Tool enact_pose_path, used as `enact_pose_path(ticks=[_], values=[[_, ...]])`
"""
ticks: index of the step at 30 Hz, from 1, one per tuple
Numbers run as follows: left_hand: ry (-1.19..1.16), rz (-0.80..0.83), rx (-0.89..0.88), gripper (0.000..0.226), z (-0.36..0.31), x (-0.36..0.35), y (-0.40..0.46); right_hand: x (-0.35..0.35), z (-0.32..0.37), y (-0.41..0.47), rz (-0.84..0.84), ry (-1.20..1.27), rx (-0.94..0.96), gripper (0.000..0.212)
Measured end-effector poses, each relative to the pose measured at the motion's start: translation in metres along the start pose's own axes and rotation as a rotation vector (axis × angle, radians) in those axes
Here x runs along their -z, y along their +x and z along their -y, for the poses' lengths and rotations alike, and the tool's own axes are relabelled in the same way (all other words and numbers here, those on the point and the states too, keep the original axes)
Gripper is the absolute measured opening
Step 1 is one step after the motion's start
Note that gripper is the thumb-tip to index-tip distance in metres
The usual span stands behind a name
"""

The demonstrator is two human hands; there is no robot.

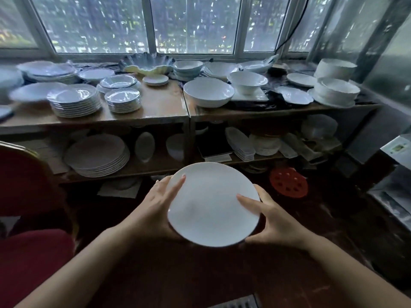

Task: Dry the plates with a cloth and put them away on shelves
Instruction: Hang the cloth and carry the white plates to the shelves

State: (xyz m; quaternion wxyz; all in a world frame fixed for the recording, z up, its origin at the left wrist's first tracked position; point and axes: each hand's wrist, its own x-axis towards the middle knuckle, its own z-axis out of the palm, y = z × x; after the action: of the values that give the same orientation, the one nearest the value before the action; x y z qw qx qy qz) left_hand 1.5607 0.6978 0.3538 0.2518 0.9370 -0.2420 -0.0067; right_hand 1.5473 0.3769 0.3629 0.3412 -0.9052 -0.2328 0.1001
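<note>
A round white plate [211,203] is held in the air in front of the shelves, its face turned up toward me. My left hand [153,210] grips its left rim, thumb lying on the face and fingers underneath. My right hand [273,221] grips the right rim the same way. No cloth is in view. The wooden shelf unit [155,117] stands behind, with stacks of white plates [75,101] on top and a stack of large plates [97,155] on the lower shelf.
White bowls [208,93] and more dishes crowd the top right of the shelves under the windows. A red chair [24,196] stands at my left. A red perforated disc [288,182] lies low by the right shelf. A metal rack [395,181] is at the far right.
</note>
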Motion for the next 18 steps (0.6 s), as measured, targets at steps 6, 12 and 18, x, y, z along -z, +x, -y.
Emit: enact_pose_path(ticks=[6, 12, 18], values=[[0.038, -0.068, 0.09, 0.13, 0.07, 0.026, 0.07, 0.023, -0.03, 0.136, 0.028, 0.057, 0.132, 0.108], [0.047, -0.131, 0.253, 0.128, 0.127, 0.055, 0.15, 0.05, -0.061, 0.277, 0.105, 0.141, 0.257, 0.097], [0.079, -0.17, 0.375, 0.13, 0.18, 0.082, 0.212, 0.077, -0.072, 0.401, 0.203, 0.151, 0.35, 0.087]])
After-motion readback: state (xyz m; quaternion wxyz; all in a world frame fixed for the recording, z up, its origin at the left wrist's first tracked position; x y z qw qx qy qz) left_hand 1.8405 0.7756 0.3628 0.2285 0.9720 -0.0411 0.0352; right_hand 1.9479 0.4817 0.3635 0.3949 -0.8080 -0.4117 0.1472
